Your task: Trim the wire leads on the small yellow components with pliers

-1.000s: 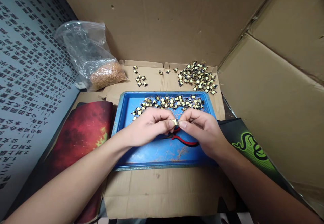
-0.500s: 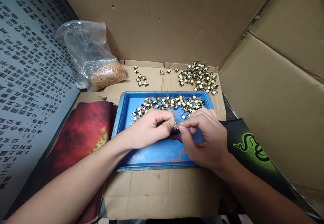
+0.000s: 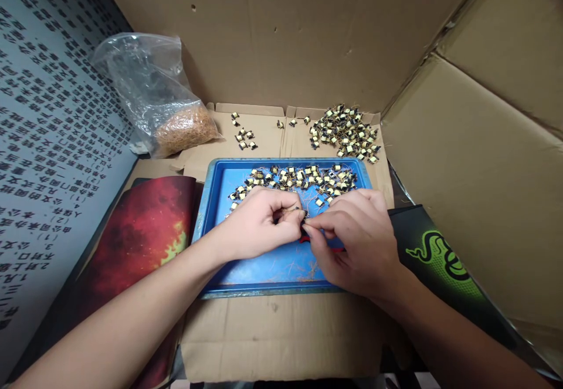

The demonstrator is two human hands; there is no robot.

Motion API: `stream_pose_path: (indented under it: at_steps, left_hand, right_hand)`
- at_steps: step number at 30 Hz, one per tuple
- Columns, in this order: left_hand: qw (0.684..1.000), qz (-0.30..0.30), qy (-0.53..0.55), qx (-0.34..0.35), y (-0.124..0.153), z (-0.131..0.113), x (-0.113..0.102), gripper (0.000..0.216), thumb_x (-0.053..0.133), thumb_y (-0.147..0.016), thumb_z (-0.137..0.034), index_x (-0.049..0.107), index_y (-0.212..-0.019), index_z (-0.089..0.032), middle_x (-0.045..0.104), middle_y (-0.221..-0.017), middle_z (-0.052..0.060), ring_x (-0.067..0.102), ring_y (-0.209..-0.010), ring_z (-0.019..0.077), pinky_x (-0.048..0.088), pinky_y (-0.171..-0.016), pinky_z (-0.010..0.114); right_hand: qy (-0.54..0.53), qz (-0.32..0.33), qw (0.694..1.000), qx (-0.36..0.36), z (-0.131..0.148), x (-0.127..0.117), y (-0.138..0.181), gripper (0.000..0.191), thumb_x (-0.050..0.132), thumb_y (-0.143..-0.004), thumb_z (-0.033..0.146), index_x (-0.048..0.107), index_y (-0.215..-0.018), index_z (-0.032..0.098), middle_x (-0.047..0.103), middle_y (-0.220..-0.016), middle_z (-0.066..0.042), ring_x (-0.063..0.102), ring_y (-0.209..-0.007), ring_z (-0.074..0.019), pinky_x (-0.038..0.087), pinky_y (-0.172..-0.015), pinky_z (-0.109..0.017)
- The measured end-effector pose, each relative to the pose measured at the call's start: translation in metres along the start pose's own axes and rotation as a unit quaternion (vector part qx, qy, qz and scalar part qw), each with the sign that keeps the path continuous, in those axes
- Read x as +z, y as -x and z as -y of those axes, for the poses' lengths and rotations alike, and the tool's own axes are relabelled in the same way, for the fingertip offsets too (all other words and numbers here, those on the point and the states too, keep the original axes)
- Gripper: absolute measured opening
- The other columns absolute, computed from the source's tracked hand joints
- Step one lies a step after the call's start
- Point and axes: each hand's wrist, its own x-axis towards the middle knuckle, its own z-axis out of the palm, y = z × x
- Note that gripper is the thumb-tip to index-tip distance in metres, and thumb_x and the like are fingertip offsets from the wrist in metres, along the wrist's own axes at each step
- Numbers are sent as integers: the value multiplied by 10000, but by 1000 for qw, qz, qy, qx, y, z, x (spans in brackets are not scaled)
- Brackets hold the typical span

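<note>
Over the blue tray (image 3: 285, 290), my left hand (image 3: 264, 222) pinches a small wire-wound transformer (image 3: 304, 215) between thumb and forefinger. Fingers mostly hide the part. From the right, the thumb and forefinger of my right hand (image 3: 358, 245) are closed at the part's side, on what looks like its thin wire lead. Beneath the hands lies a red-handled tool (image 3: 305, 239), largely covered. Many similar transformers (image 3: 290, 178), with yellow tape, black bobbins and copper-coloured leads, spread along the tray's far half. Wire clippings litter its near floor.
A heap of transformers (image 3: 345, 134) sits on cardboard behind the tray, with several loose ones (image 3: 244, 137) further left. A clear plastic bag (image 3: 185, 128) of copper-coloured wire bits stands back left. Red (image 3: 145, 230) and black-green mats (image 3: 440, 260) flank the tray; cardboard walls (image 3: 281, 43) enclose the space.
The transformer has turned in my left fingers, its pale pin side giving way to a dark side. My right fingertips have moved slightly left and down, closer against it.
</note>
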Motion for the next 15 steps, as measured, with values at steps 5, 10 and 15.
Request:
stream_pose_path:
  at_steps: [5,10,15]
  left_hand:
    - [994,5,105,-32,1,0,-1,322,532,-933,-296,473,-638,-179,426,-590,-56,358,-568,90,284,-536,243]
    - [980,24,199,-13,-1,2,0,384,515,-1009,-349,541,-673,-163,548,-634,-21,449,-595,100,347,-573,240]
    - [976,62,208,-8,1,2,-2,382,533,-1016,-342,587,-693,-146,583,-666,3,471,-616,107,357,-584,242]
  right_hand:
    - [-70,-3,996,47,-1,-2,0,113,663,-922,141,615,-856,220,608,-674,28,563,-669,-174,402,-757,-396]
    - [-136,5,984,114,2,-4,-2,142,630,-919,123,586,-835,230,575,-683,32,555,-690,-166,403,-745,-386]
    - [-192,33,968,158,2,-1,-2,156,613,-930,116,585,-823,227,586,-711,29,551,-706,-161,409,-759,-386]
